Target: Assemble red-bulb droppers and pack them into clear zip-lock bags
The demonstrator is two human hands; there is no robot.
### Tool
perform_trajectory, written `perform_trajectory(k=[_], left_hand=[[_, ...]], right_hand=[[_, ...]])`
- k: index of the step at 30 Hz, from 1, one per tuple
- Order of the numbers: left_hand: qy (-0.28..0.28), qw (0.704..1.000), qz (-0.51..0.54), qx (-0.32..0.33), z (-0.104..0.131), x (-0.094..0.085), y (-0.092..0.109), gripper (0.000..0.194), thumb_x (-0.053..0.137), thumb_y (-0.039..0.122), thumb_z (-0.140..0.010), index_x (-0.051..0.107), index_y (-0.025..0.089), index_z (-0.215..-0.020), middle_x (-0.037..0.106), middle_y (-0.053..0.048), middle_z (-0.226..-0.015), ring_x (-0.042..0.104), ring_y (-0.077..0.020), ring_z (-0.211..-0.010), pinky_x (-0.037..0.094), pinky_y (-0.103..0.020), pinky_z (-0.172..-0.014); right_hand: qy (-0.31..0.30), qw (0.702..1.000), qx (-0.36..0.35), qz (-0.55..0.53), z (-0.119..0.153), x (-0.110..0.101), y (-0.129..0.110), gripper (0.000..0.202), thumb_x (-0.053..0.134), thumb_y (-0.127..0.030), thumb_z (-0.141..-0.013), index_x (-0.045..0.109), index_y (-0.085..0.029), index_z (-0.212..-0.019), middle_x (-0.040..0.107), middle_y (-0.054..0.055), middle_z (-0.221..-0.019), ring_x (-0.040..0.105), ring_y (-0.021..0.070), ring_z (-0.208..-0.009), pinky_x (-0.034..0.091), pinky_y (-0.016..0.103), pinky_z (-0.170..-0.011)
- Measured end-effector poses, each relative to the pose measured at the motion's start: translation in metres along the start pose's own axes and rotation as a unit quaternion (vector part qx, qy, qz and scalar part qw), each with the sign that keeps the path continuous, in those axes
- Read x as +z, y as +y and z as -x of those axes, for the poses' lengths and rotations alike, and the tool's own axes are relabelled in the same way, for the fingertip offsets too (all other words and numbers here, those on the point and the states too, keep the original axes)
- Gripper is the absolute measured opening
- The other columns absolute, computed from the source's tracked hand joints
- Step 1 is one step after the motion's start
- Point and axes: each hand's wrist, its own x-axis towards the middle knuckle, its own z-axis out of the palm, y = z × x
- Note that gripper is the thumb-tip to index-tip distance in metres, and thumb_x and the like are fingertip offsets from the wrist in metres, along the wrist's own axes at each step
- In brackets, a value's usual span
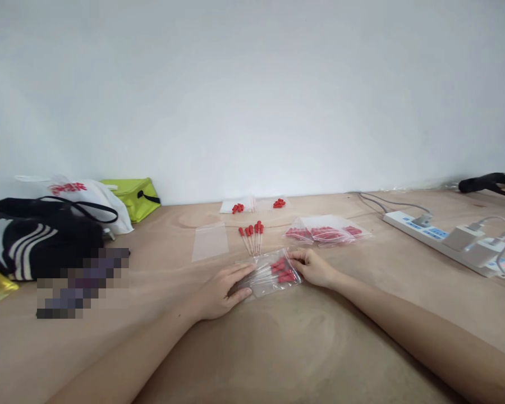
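A clear zip bag (263, 280) lies in front of me with several red-bulbed glass droppers (283, 270) inside, their bulbs toward the right end. My left hand (225, 289) rests on the bag's left end, fingers stretched out and thumb apart. At the opposite end, my right hand (313, 267) pinches the bag's upper right edge between thumb and fingers. Just beyond the bag, several loose droppers (252, 238) are fanned out on the table, red bulbs pointing away. A flat clear bag (210, 242) lies left of them.
Filled bags with red bulbs (326, 231) lie at the right; two more small bags (246, 204) sit near the wall. A power strip (421, 226) with plugs and cables is far right. Left stand a black bag (63, 241), a white plastic bag (103, 199) and a green bag (138, 196).
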Motion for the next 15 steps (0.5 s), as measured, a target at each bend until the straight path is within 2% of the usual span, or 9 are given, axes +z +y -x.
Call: perform_trajectory(k=[2,4,6,8,11,15], left_hand=[[-0.003,1.000,0.002,-0.002,0.000,0.000,0.001,0.043,0.045,0.032,-0.083,0.042,0.021,-0.125,0.043,-0.007,-0.130,0.041,-0.0206,-0.118,0.033,-0.039,-0.098],[-0.007,1.000,0.002,0.000,0.000,0.000,0.001,0.041,0.044,0.032,-0.084,0.045,0.020,-0.123,0.042,-0.008,-0.130,0.040,-0.0210,-0.118,0.034,-0.039,-0.098],[-0.003,1.000,0.006,0.006,0.000,-0.001,0.001,0.040,0.044,0.033,-0.084,0.047,0.020,-0.121,0.043,-0.008,-0.130,0.040,-0.0211,-0.118,0.034,-0.039,-0.098],[0.005,1.000,0.010,0.011,0.000,0.000,0.001,0.039,0.045,0.033,-0.084,0.048,0.021,-0.121,0.045,-0.006,-0.128,0.041,-0.0208,-0.118,0.033,-0.039,-0.098],[0.006,1.000,0.017,0.017,0.000,0.001,-0.001,0.039,0.045,0.033,-0.084,0.047,0.023,-0.121,0.045,-0.005,-0.128,0.041,-0.0206,-0.118,0.033,-0.039,-0.098],[0.003,1.000,0.020,0.018,0.001,0.001,-0.001,0.039,0.045,0.033,-0.084,0.047,0.023,-0.122,0.045,-0.006,-0.128,0.041,-0.0213,-0.118,0.033,-0.040,-0.098]], right_hand=[[0.006,0.998,0.028,0.051,-0.002,-0.005,-0.002,0.024,0.046,-0.032,-0.074,0.064,-0.017,-0.073,0.058,-0.001,-0.051,0.055,0.0137,-0.049,0.046,0.027,-0.052],[0.061,0.985,0.029,0.159,-0.007,-0.009,-0.006,0.019,0.047,-0.025,-0.072,0.063,-0.017,-0.068,0.054,-0.002,-0.047,0.052,0.0124,-0.045,0.044,0.025,-0.050],[0.132,0.953,-0.012,0.273,-0.019,-0.012,-0.009,0.015,0.048,-0.017,-0.069,0.062,-0.016,-0.064,0.058,0.000,-0.054,0.053,0.0125,-0.052,0.043,0.025,-0.056],[0.181,0.924,-0.036,0.335,-0.036,-0.011,-0.012,0.014,0.049,-0.011,-0.067,0.062,-0.015,-0.067,0.063,0.002,-0.067,0.055,0.0130,-0.063,0.042,0.024,-0.064],[0.207,0.918,0.003,0.338,-0.071,-0.005,-0.013,0.016,0.051,-0.014,-0.069,0.063,-0.013,-0.078,0.065,0.006,-0.076,0.057,0.0140,-0.070,0.042,0.023,-0.068],[0.228,0.921,0.045,0.312,-0.118,0.004,-0.004,0.026,0.055,-0.027,-0.070,0.063,-0.010,-0.089,0.065,0.012,-0.086,0.059,0.0187,-0.080,0.042,0.027,-0.073]])
